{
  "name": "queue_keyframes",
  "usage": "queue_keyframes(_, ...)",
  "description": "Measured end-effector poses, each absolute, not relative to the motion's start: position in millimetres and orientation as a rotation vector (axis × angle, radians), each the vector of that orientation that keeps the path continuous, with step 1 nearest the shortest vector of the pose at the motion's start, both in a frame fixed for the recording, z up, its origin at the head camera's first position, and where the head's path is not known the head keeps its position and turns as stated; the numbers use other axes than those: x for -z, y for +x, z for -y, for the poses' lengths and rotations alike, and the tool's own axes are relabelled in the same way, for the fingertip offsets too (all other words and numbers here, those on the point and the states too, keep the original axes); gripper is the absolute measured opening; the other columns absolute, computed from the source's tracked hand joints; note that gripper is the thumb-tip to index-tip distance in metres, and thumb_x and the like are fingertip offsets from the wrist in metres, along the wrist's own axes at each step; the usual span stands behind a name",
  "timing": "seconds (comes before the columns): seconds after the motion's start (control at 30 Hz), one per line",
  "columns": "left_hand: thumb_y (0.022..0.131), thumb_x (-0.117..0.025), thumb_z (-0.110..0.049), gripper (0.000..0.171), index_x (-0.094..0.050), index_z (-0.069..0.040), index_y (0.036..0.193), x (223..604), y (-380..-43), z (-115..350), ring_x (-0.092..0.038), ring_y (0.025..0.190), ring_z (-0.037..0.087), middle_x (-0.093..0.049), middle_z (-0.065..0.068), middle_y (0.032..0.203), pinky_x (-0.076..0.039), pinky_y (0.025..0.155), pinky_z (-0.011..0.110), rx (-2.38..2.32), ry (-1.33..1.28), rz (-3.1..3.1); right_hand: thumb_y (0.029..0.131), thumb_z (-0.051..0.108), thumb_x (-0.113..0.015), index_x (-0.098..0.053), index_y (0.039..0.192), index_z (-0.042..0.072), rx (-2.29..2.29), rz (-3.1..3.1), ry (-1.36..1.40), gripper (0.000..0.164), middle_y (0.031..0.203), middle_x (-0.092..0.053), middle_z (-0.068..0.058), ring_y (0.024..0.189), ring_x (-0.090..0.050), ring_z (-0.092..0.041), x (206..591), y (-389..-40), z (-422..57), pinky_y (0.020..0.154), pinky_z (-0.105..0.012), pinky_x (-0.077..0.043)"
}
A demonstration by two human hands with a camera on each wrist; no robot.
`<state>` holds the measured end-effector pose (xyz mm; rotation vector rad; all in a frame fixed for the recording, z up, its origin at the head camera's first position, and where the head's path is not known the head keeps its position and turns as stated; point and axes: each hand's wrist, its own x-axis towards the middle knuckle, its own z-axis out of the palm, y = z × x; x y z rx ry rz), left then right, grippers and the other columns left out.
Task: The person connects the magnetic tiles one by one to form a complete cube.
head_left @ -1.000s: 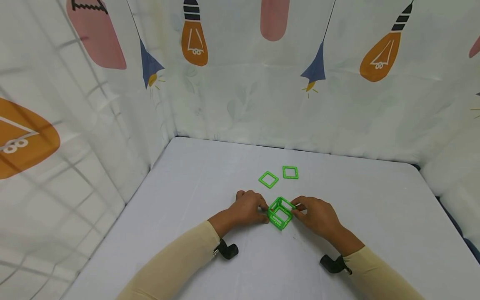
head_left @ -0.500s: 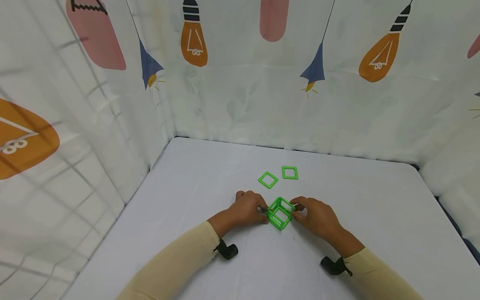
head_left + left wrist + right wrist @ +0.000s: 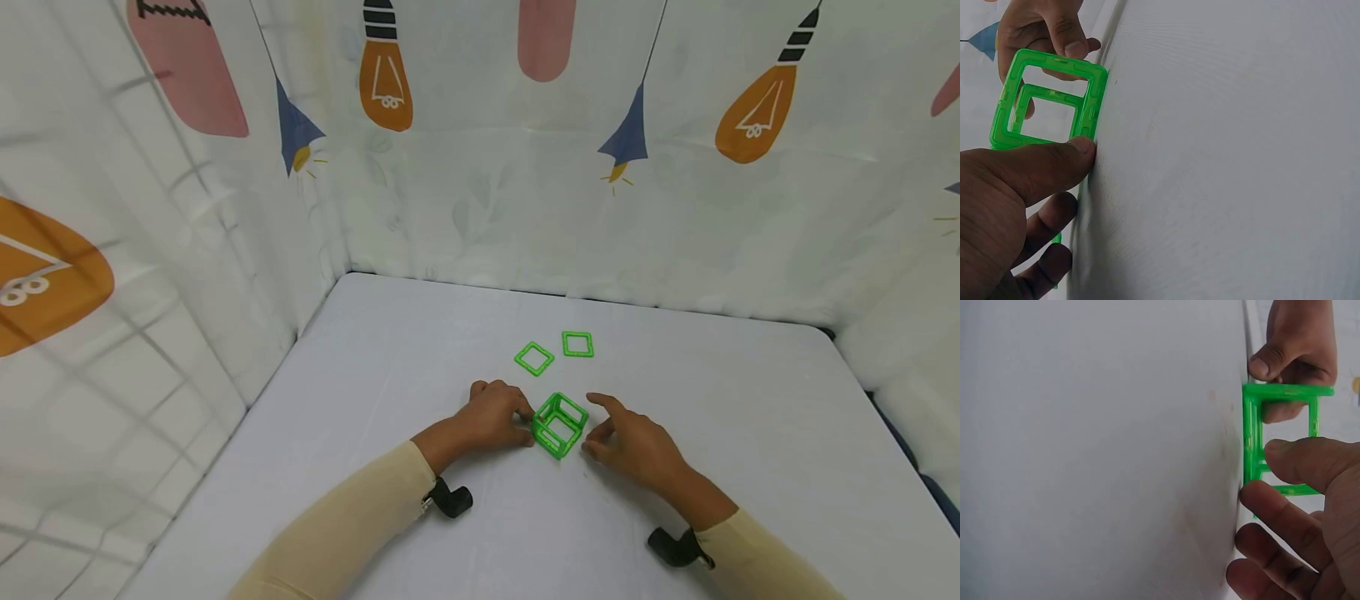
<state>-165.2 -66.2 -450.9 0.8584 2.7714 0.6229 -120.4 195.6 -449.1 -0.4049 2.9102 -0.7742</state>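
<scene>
A hollow cube (image 3: 547,443) built of green square magnetic tiles stands on the white table between both hands. My left hand (image 3: 491,417) grips it from the left; in the left wrist view the thumb (image 3: 1060,164) lies along the lower edge of the cube (image 3: 1057,61). On the other side my right hand (image 3: 637,446) is spread, index finger stretched out and thumb apart from it, holding nothing. The right wrist view has that hand's thumb (image 3: 1300,459) overlapping the green cube (image 3: 1251,437).
Two loose green square tiles lie flat beyond the cube, one turned like a diamond (image 3: 522,367) and one (image 3: 578,355) to its right. A patterned curtain (image 3: 480,167) hangs behind the table (image 3: 420,333). Black wrist cameras (image 3: 452,502) are strapped to both forearms.
The right hand's fingers have let go of the cube's right side and spread, and the hand has drawn slightly back. The left hand and cube stay in place.
</scene>
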Motion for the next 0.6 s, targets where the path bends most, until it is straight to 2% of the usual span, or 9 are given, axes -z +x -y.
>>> queue_keyframes(0.1,0.082,-0.088,-0.033,0.031,-0.081,-0.024,0.111,450,-165,66,-0.055,0.108,0.014,-0.070,-0.014,0.111,-0.030,0.094,0.047,-0.618,0.868,-2.768,0.085,0.022,-0.085,-0.040,0.154,0.014,0.800,-2.900,-0.414,0.082,0.093,-0.072,0.017,0.098,-0.068,-0.017,450,-117,-194,0.085,-0.045,-0.053)
queue_keyframes(0.2,0.082,-0.088,-0.032,0.032,-0.081,-0.022,0.112,449,-164,66,-0.054,0.106,0.014,-0.071,-0.014,0.112,-0.029,0.094,0.047,-0.617,0.883,-2.766,0.083,0.024,-0.087,-0.036,0.156,0.016,0.817,-2.903,-0.432,0.090,0.096,-0.072,0.018,0.105,-0.067,-0.020,452,-114,-191,0.090,-0.048,-0.051)
queue_keyframes(0.6,0.081,-0.088,-0.031,0.029,-0.080,-0.024,0.108,450,-159,66,-0.053,0.095,0.007,-0.071,-0.020,0.103,-0.029,0.087,0.041,-0.612,0.919,-2.759,0.076,0.030,-0.092,-0.028,0.159,0.014,0.785,-2.935,-0.449,0.106,0.102,-0.071,0.015,0.112,-0.063,-0.023,456,-111,-184,0.092,-0.048,-0.050)
